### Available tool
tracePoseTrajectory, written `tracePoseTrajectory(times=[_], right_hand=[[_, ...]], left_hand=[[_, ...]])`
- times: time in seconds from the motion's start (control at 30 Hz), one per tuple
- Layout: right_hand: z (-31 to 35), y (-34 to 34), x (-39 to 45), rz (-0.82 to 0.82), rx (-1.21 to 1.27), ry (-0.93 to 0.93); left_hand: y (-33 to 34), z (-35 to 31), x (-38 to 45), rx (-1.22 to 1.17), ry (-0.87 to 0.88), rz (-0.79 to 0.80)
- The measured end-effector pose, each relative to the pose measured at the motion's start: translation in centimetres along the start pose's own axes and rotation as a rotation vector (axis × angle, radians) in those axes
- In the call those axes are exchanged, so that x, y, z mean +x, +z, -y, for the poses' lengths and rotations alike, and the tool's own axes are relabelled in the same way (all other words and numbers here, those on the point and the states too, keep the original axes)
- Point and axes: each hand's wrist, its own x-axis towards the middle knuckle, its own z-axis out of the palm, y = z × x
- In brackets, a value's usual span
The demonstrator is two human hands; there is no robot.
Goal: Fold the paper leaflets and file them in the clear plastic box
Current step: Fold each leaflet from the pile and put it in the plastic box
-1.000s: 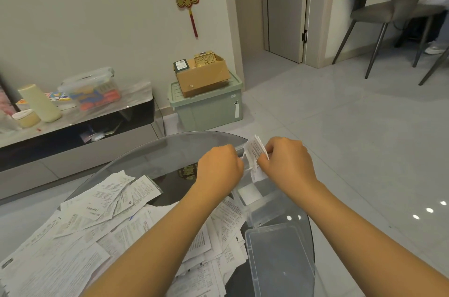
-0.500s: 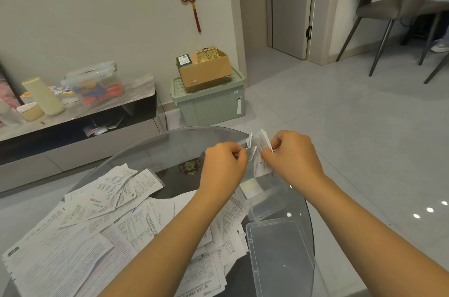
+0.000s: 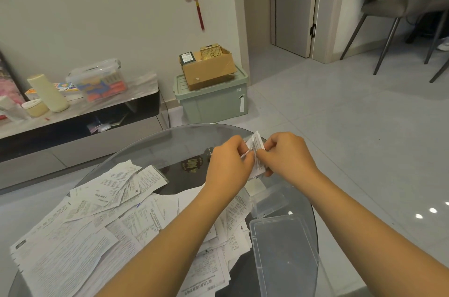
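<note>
Loose pile of printed leaflets [image 3: 102,226] covers the left half of the round glass worktop [image 3: 155,148]. Above its far centre, left hand [image 3: 227,165] and right hand [image 3: 286,157] both pinch one small folded leaflet [image 3: 257,153], fingers curled round its edges, held upright in the air between them. Right of the pile: clear plastic box [image 3: 269,199] just below the hands, its lid [image 3: 284,248] flat on the worktop, nearer the camera.
</note>
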Motion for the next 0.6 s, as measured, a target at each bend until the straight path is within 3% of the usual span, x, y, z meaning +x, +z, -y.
tracePoseTrajectory(times=[0.2,0.33,0.6], right_hand=[[-0.3,-0.4,0.9,0.12,0.101,0.022],[0.2,-0.2,0.8,0.19,0.124,-0.005],[1.0,1.6,1.0,0.176,-0.107,-0.027]], left_hand=[[-0.9,0.3,-0.3,-0.148,-0.05,0.15],[-1.5,0.9,-0.2,-0.064,0.008,0.232],[-0.7,3.5,0.7,0.125,-0.03,0.105]])
